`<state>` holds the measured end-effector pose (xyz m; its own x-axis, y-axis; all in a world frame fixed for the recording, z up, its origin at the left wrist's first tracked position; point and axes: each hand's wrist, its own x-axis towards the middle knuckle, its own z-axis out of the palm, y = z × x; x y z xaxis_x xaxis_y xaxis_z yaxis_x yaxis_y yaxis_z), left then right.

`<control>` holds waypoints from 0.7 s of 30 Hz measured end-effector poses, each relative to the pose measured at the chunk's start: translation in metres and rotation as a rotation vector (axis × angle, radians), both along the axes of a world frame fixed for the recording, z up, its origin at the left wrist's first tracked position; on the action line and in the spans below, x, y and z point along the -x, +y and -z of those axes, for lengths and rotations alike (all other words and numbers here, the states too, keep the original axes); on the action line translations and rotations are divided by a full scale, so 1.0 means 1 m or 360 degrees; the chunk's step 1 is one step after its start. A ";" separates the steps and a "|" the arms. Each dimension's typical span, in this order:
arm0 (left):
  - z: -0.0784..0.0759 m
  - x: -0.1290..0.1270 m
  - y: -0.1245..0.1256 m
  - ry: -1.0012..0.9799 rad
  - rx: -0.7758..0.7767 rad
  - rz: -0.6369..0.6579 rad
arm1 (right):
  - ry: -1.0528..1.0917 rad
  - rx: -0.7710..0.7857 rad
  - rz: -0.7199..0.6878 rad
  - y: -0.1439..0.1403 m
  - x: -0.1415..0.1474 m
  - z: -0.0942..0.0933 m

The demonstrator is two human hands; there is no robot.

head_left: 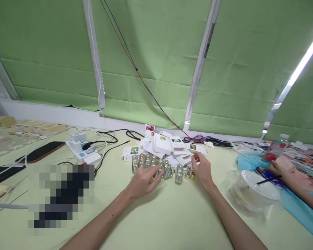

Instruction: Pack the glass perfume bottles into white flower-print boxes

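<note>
Head | floral cartons [162, 146], text illegible | left fingers [153, 170] over bottles [135, 164], right fingers [197, 158]: grips unclear

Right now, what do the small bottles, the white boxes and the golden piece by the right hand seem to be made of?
Small bottles: transparent, glossy; likely glass, or hard plastic.
White boxes: likely smooth card, with flat panels, folded edges and printed pictures.
Golden piece: shiny like metal, perhaps coated plastic.

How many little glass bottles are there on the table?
7 that I can make out: six glass bottles in a row by the left hand, and one bottle apart to their right, nearer the right hand. The left hand may hide more.
</note>
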<state>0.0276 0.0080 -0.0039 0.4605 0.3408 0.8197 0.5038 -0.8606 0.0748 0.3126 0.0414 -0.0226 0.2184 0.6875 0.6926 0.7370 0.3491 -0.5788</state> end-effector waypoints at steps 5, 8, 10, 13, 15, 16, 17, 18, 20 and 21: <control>0.010 -0.009 -0.007 0.0095 0.0137 0.0094 | -0.0004 0.0028 -0.0014 -0.001 0.002 0.000; 0.014 -0.013 -0.011 0.0117 0.0257 0.0120 | -0.0046 0.0018 -0.0005 0.000 0.004 -0.002; 0.016 -0.015 -0.013 0.0140 0.0333 0.0144 | -0.0093 0.0020 0.0001 0.004 0.006 -0.005; 0.018 -0.017 -0.014 0.0179 0.0430 0.0175 | -0.0162 0.0064 -0.0021 0.016 0.010 -0.013; 0.019 -0.018 -0.014 0.0192 0.0484 0.0184 | -0.0217 0.0120 -0.0041 0.027 0.011 -0.020; 0.019 -0.018 -0.014 0.0195 0.0505 0.0186 | -0.0245 0.0155 -0.0047 0.033 0.012 -0.024; 0.020 -0.018 -0.014 0.0196 0.0518 0.0192 | -0.0271 0.0194 -0.0051 0.039 0.012 -0.027; 0.020 -0.018 -0.014 0.0195 0.0524 0.0195 | -0.0294 0.0238 -0.0051 0.045 0.013 -0.030; 0.020 -0.018 -0.014 0.0193 0.0533 0.0195 | -0.0334 0.0335 -0.0049 0.056 0.013 -0.036; 0.020 -0.018 -0.014 0.0193 0.0541 0.0194 | -0.0353 0.0386 -0.0046 0.061 0.013 -0.038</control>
